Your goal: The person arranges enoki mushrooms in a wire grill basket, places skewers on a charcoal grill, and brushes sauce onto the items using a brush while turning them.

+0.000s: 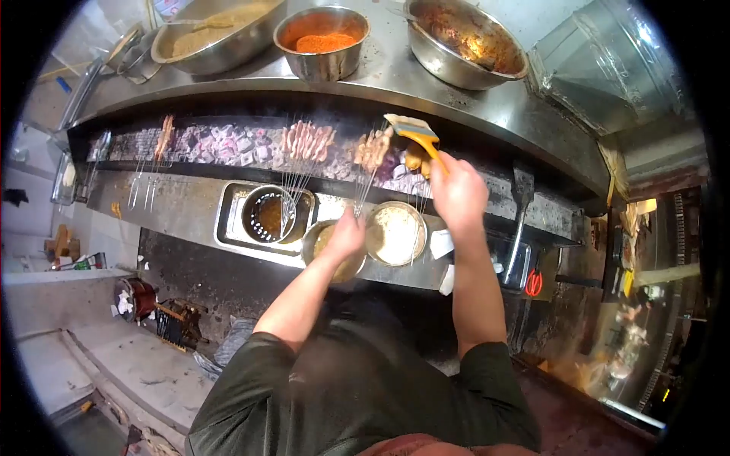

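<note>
My left hand (pixel 348 234) is closed round the metal ends of several meat skewers (pixel 372 150), whose meat lies over the charcoal grill. In my right hand (pixel 460 190) is a yellow-handled basting brush (pixel 414 131). Its pale bristles are up beside the meat of those skewers, and I cannot tell whether they touch it. A second bunch of meat skewers (pixel 307 141) lies on the grill to the left. Some browned food (pixel 414 158) sits on the grill just under the brush. Below my hands stand a round pan of pale contents (pixel 396 234) and a bowl (pixel 310 247) partly hidden by my left hand.
Glowing charcoal (pixel 228 144) fills the grill trough. On the shelf behind it stand a bowl of red powder (pixel 322 45), a basin of tan powder (pixel 217 34) and a sauce-stained basin (pixel 468 42). A perforated pot (pixel 268 215) sits in a tray. Red-handled scissors (pixel 534 283) and a spatula (pixel 522 205) are at right.
</note>
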The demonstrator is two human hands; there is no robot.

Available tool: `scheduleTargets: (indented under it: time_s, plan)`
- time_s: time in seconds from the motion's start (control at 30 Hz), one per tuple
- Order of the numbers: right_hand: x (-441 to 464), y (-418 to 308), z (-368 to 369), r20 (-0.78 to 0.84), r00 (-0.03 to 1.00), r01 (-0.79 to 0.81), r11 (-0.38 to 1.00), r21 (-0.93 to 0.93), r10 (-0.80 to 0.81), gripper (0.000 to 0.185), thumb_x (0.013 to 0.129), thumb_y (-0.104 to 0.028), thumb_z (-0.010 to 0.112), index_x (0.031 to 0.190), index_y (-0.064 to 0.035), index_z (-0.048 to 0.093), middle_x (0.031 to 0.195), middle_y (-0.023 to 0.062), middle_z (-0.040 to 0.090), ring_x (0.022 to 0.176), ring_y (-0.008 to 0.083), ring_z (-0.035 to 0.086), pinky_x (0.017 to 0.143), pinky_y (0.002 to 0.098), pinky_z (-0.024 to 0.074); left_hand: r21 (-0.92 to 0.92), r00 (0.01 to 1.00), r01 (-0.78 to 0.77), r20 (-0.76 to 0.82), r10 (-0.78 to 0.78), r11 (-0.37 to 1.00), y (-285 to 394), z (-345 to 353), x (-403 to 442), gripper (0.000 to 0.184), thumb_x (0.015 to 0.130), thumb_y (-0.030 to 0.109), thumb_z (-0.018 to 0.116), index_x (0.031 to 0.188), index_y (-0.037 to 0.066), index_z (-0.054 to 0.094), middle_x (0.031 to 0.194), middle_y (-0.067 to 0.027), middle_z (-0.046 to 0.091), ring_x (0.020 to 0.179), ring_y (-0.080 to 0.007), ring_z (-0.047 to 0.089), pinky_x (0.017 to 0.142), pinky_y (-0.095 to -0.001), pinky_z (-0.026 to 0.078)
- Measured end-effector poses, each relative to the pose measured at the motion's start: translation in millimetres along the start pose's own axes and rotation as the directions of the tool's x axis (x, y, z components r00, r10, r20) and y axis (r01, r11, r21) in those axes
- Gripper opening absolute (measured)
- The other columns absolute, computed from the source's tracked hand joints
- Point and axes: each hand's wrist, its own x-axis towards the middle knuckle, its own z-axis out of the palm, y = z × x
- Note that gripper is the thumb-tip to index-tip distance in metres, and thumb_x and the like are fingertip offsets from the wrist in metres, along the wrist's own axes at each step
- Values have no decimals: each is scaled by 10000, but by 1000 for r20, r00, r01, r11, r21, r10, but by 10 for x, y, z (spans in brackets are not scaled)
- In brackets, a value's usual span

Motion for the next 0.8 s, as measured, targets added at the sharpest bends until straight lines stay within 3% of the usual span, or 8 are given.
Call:
scheduleTargets:
  time_s: [0.03,0.1,0.13,0.17,0.27,0.33,0.43,0.8]
  plan:
    - [-12,43,-88,-24,998,-50,998,31,51,213,850,-279,589,992,-161,693,735,111,635,655,332,640,608,440,529,12,995,-95,-15,95,995,-156,104,58,199,930,175,433,1038,13,471,760,-185,607,579,-339,580,562,-415,482]
    - [-47,77,-136,-43,999,-19,1000,-15,19,218,843,-287,601,990,-161,699,723,105,634,638,330,640,601,445,528,-632,884,385,461,-73,673,-184,24,62,151,928,147,422,1019,41,479,694,-92,517,482,-221,448,455,-335,390]
    - [-61,64,-108,-66,998,5,1000,-29,-7,209,841,-287,603,972,-156,701,720,103,634,627,325,640,591,438,529,-705,740,636,673,11,314,-3,-106,50,132,927,133,416,1009,55,483,661,-46,472,434,-162,382,402,-295,343]
    - [-84,25,-61,20,999,-25,999,-45,26,234,838,-295,612,982,-136,704,754,116,647,680,319,648,632,423,530,-696,719,676,695,-10,240,150,-157,15,121,925,111,389,994,89,486,633,21,347,419,-82,237,378,-226,217]
    - [-224,-95,361,121,992,49,992,-115,-35,241,827,-308,620,946,-117,707,749,125,659,629,294,653,581,399,540,-598,603,797,774,193,-92,-199,-26,191,139,924,124,377,1005,85,482,630,32,344,419,-80,258,375,-237,250]
    - [-352,-175,712,315,939,208,958,-196,-139,202,811,-280,636,912,-118,701,713,121,649,584,285,642,522,386,527,-542,562,827,780,277,-151,-331,5,236,161,915,158,386,1019,81,482,641,36,336,424,-77,257,380,-232,260]
    - [-246,-227,668,-64,938,327,932,-157,-340,161,814,-260,603,795,-101,620,681,109,630,547,267,639,458,385,511,-537,558,829,773,304,-155,-395,-46,278,198,907,186,401,1048,78,487,660,27,349,424,-86,266,393,-226,274]
    - [-415,-551,568,219,930,349,897,-271,-295,109,808,-220,608,808,-117,644,641,85,606,528,250,627,446,377,497,-479,528,849,758,383,-222,-444,-81,364,204,913,212,419,1029,76,518,651,26,387,430,-81,302,392,-226,282]
